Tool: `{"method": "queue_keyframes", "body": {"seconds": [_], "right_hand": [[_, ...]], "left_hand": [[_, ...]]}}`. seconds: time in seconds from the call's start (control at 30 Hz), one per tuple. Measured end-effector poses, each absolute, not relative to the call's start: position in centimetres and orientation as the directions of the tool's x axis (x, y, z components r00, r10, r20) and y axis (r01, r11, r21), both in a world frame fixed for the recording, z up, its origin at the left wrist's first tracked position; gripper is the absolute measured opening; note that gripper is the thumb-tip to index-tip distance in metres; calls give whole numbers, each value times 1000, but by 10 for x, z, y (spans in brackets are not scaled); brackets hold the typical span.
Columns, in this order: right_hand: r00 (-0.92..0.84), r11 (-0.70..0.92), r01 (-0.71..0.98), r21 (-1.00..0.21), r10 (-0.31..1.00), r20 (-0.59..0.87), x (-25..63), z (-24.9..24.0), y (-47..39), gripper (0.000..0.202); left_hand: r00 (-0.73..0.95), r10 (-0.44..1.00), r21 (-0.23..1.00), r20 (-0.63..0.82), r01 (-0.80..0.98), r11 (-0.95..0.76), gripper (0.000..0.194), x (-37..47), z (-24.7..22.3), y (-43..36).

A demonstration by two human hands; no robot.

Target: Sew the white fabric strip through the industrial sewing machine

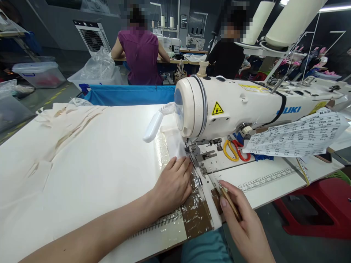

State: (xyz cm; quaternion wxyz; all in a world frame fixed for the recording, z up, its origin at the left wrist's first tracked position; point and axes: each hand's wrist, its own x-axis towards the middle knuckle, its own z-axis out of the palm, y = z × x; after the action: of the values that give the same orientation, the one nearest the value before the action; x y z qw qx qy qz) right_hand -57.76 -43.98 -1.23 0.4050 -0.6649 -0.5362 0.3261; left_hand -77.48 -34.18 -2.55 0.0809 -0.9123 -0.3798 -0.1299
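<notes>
My left hand [175, 180] lies flat, fingers stretched toward the needle area, pressing on thin white fabric [175, 144] beside the presser foot [188, 146]. Between the thumb and fingers of my right hand [244, 219] is an awl [230, 202] with a wooden handle, its thin metal point directed up and left over the machine bed. A narrow white strip [210, 204] runs from the foot area down to the table's front edge, passing between my hands. The white sewing machine [219, 106] stands just beyond them.
Yellow-and-red-handled scissors [237, 150] lie on the machine bed. A handwritten paper sheet [296, 137] hangs at the right. Cream fabric pieces [65, 124] rest at the table's far left. A red stool [320, 208] stands lower right. Two people sit ahead, behind a blue cloth bin [131, 94].
</notes>
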Motion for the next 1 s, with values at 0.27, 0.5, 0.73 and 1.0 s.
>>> {"method": "queue_keyframes", "body": {"seconds": [0.27,0.5,0.73,1.0], "right_hand": [[-139,416,556,-719,900,412,-587,-21,-419,23],[-291,516,733,-443,827,482,-608,-26,-394,21],[-330,496,831,-253,804,495,-616,-25,-385,23],[-334,425,900,-97,816,471,-622,-26,-388,24]], "left_hand": [[617,715,78,330,737,-672,45,-775,-27,-329],[618,686,152,384,690,-707,40,-780,-29,-322],[618,677,120,401,697,-707,38,-781,-29,-322],[594,714,161,372,716,-679,40,-781,-28,-321]]}}
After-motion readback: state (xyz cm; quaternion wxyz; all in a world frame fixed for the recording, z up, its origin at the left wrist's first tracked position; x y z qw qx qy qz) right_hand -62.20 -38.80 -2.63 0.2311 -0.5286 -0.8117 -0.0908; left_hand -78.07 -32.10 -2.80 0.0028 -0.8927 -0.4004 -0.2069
